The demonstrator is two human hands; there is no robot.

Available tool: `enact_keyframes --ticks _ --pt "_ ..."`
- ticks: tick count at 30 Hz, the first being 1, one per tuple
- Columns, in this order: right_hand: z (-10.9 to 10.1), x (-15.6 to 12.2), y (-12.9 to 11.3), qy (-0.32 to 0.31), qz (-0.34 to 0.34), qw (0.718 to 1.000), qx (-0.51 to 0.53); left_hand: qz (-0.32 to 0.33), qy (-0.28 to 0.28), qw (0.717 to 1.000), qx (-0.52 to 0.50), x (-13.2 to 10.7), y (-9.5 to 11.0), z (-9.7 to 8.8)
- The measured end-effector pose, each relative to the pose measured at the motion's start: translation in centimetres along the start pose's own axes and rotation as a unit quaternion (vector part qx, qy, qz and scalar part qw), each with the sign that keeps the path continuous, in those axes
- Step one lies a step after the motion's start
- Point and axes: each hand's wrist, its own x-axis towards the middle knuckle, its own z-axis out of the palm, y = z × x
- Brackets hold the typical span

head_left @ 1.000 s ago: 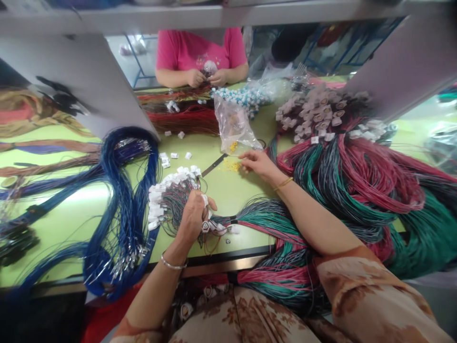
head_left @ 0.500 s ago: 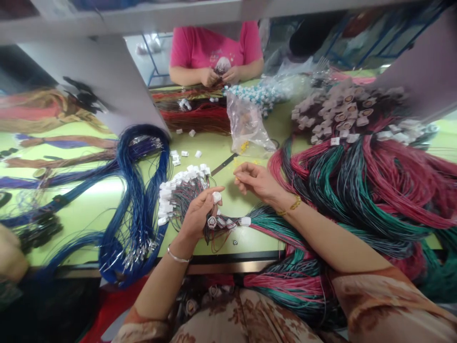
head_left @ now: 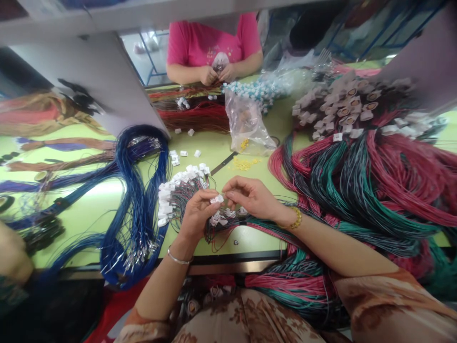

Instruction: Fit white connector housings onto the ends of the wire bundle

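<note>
Between thumb and forefinger of my left hand (head_left: 196, 211), a small white plastic connector (head_left: 216, 199) is pinched. My right hand (head_left: 250, 196) is closed in a pinch close to that connector; what its fingertips hold is hidden. Below the hands lie more white connectors (head_left: 218, 219) on thin dark and red wires. To the left of my left hand, a bunch of wires ends in several white connectors (head_left: 166, 205). A small heap of yellow pieces (head_left: 244, 164) lies on the table just beyond my right hand.
A clear plastic bag (head_left: 246, 124) with yellow pieces stands behind the heap. Blue wire bundles (head_left: 137, 190) lie at left; red, black and green bundles (head_left: 342, 186) fill the right. Across the green table (head_left: 107, 205), a co-worker in a pink shirt (head_left: 214, 45) handles small parts.
My right hand has come down and left from near the yellow pieces to the connector in my left hand. The connector has turned. A yellow bit showed at my right fingertips earlier.
</note>
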Motion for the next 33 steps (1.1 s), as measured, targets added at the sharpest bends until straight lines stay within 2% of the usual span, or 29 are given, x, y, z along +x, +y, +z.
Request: enact_keyframes --ticks 4,8,10,15,20,24,29,33 --pt "0.3 -0.1 0.1 0.01 -0.035 0.998 -0.054 0.011 0.017 1.0 0.021 0.0 0.0 -0.1" --pt "0.5 -0.2 0.0 0.066 -0.151 0.972 -0.169 -0.019 0.014 1.0 0.01 -0.2 0.2 0.2" --pt "0.7 -0.3 0.0 0.084 -0.182 0.959 -0.2 -0.033 0.007 0.999 0.0 -0.3 0.3 0.4" --pt "1.0 -0.6 0.0 0.101 -0.19 0.956 -0.201 0.014 0.001 1.0 0.009 -0.1 0.4 0.7" --pt "0.9 -0.9 -0.1 0.099 -0.218 0.936 -0.257 0.046 -0.006 0.998 0.037 -0.2 0.0 0.4" --pt "0.6 -0.8 -0.5 0.071 -0.221 0.919 -0.319 0.099 0.009 0.991 0.091 -0.3 -0.5 0.3" --pt "1.0 -1.1 -0.6 0.036 -0.185 0.911 -0.367 0.154 0.047 0.972 0.173 -0.4 -0.7 0.6" --pt "2.1 -1.8 0.1 -0.002 -0.137 0.913 -0.384 0.158 0.075 0.966 0.191 -0.7 -0.8 0.8"
